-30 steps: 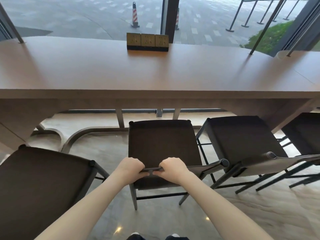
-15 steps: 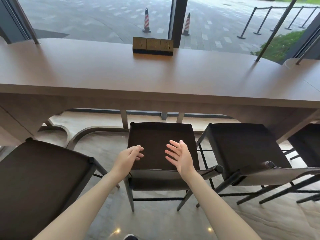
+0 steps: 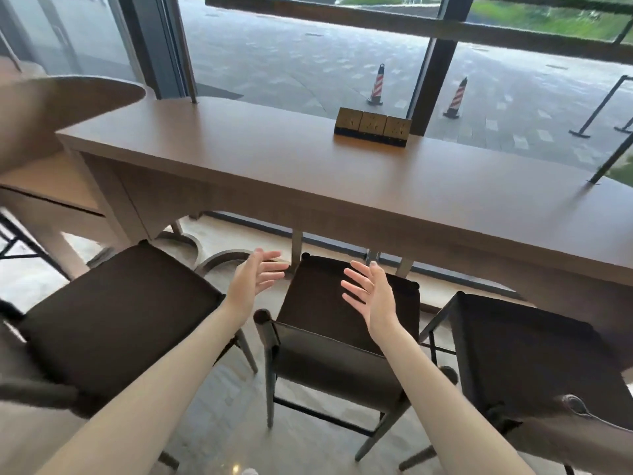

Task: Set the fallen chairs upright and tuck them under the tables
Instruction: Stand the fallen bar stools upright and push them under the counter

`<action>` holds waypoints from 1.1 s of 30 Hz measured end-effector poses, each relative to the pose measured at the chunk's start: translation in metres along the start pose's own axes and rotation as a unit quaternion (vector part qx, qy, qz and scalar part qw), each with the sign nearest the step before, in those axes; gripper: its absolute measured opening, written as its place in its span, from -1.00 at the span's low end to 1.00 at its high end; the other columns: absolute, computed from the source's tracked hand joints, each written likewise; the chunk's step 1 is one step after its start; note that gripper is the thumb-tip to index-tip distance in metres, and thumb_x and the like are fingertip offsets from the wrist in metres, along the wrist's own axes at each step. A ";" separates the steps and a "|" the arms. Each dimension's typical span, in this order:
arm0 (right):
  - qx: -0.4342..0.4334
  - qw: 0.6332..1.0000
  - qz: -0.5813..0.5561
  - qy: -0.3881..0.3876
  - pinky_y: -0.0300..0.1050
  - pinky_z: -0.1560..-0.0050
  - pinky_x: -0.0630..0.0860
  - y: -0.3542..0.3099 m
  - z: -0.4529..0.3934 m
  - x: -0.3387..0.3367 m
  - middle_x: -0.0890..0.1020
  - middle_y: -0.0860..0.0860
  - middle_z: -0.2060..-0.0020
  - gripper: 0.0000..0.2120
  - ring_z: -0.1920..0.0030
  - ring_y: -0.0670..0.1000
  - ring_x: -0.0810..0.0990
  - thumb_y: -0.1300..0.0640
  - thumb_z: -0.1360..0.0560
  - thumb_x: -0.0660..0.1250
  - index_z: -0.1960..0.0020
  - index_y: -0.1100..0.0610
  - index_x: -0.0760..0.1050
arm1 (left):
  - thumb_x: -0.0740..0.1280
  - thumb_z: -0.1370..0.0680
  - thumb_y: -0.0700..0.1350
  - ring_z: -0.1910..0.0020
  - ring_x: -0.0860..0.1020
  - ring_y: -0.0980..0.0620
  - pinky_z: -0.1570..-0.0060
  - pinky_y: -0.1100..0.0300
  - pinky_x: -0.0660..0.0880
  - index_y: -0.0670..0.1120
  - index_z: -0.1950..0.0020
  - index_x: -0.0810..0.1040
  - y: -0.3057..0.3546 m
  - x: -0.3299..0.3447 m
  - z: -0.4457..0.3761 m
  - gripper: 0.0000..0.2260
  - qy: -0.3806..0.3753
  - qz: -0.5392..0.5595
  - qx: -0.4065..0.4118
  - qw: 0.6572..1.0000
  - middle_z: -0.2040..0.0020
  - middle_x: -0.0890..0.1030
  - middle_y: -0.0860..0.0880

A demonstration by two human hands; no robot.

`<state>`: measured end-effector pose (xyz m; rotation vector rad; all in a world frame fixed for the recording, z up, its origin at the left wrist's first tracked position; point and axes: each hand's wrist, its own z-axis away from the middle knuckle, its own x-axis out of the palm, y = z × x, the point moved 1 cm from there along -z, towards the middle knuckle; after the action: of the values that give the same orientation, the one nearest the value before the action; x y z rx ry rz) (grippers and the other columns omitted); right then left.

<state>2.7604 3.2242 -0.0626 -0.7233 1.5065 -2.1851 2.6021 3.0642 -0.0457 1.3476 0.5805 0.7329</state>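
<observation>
Three dark brown chairs stand upright at a long wooden table point(image 3: 274, 166). The middle chair point(image 3: 329, 303) has its seat front close under the table edge. A second chair point(image 3: 113, 313) stands to its left and a third point(image 3: 527, 358) to its right. My left hand point(image 3: 255, 282) hovers above the gap between the left and middle chairs, fingers spread, touching nothing. Over the middle seat my right hand point(image 3: 371, 299) is raised with straight fingers, palm facing left, also holding nothing.
A brass socket block point(image 3: 373, 126) sits on the table's far edge by the window. A lower round table point(image 3: 51, 111) adjoins at the left. Dark window posts point(image 3: 435, 80) rise behind. Pale stone floor point(image 3: 222, 423) shows between the chair legs.
Both hands let go of the middle chair's backrest and lifted with fingers spread. My view swung left, so the chairs now sit further right in the frame.
</observation>
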 end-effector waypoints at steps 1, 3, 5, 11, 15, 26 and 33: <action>0.006 1.000 0.002 -0.015 0.02 -0.19 0.52 0.001 0.001 0.007 0.61 0.02 -0.18 -0.68 -0.15 0.07 0.60 -0.12 -0.64 0.07 -0.16 -0.02 0.53 | -0.02 -0.68 0.08 -0.11 0.61 -0.09 -0.25 0.00 0.44 -0.08 -0.20 0.55 0.000 -0.008 0.007 -0.58 0.015 0.005 -0.001 1.000 -0.10 0.65 -0.12; 0.019 0.998 0.005 -0.057 -0.01 -0.13 0.55 0.004 0.004 0.027 0.63 0.03 -0.15 -0.66 -0.13 0.08 0.61 -0.11 -0.64 0.08 -0.18 0.01 0.54 | 0.00 -0.67 0.08 -0.10 0.62 -0.09 -0.24 0.00 0.45 -0.05 -0.17 0.57 -0.002 -0.031 0.027 -0.61 0.065 0.022 -0.003 0.998 -0.08 0.67 -0.11; 0.032 0.995 0.007 -0.099 0.01 -0.12 0.55 0.007 0.007 0.053 0.65 0.04 -0.13 -0.65 -0.13 0.10 0.62 -0.10 -0.64 0.09 -0.19 0.05 0.55 | 0.01 -0.67 0.07 -0.09 0.62 -0.08 -0.24 0.00 0.46 -0.05 -0.17 0.57 -0.002 -0.057 0.049 -0.62 0.115 0.032 -0.006 0.993 -0.07 0.67 -0.11; 0.072 0.963 0.045 -0.255 0.10 -0.23 0.50 0.028 0.041 0.160 0.65 0.05 -0.13 -0.64 -0.14 0.13 0.61 -0.09 -0.63 0.09 -0.15 0.05 0.58 | 0.02 -0.67 0.07 -0.05 0.62 -0.07 -0.17 0.05 0.46 -0.07 -0.16 0.57 0.001 -0.149 0.137 -0.62 0.291 0.063 0.000 0.955 -0.06 0.67 -0.12; 0.100 0.932 0.071 -0.341 0.09 -0.25 0.49 0.048 0.083 0.226 0.64 0.06 -0.13 -0.65 -0.15 0.12 0.60 -0.07 -0.64 0.08 -0.19 0.07 0.55 | 0.01 -0.67 0.06 0.04 0.61 -0.03 -0.17 0.03 0.44 -0.03 -0.09 0.57 0.000 -0.204 0.200 -0.64 0.384 0.079 0.012 0.920 0.00 0.66 -0.08; 0.163 0.861 0.119 -0.466 0.05 -0.17 0.53 0.130 0.209 0.369 0.65 0.08 -0.10 -0.67 -0.11 0.13 0.62 -0.04 -0.64 0.12 -0.18 0.11 0.55 | 0.00 -0.68 0.01 0.13 0.58 0.00 0.11 0.22 0.50 -0.08 -0.05 0.54 -0.040 -0.324 0.351 -0.65 0.533 0.128 0.009 0.836 0.07 0.63 -0.09; 0.163 0.867 0.113 -0.457 0.11 -0.17 0.55 0.177 0.258 0.438 0.67 0.10 -0.07 -0.72 -0.07 0.14 0.65 0.00 -0.63 0.17 -0.12 0.12 0.58 | -0.01 -0.68 0.02 0.11 0.58 -0.02 0.00 0.17 0.48 -0.13 -0.13 0.53 -0.053 -0.413 0.401 -0.63 0.544 0.140 0.000 0.827 0.05 0.63 -0.11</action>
<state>2.5759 2.7183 -0.0688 -1.1553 0.6634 -1.4796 2.6386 2.4876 -0.0569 0.9075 1.2812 1.7711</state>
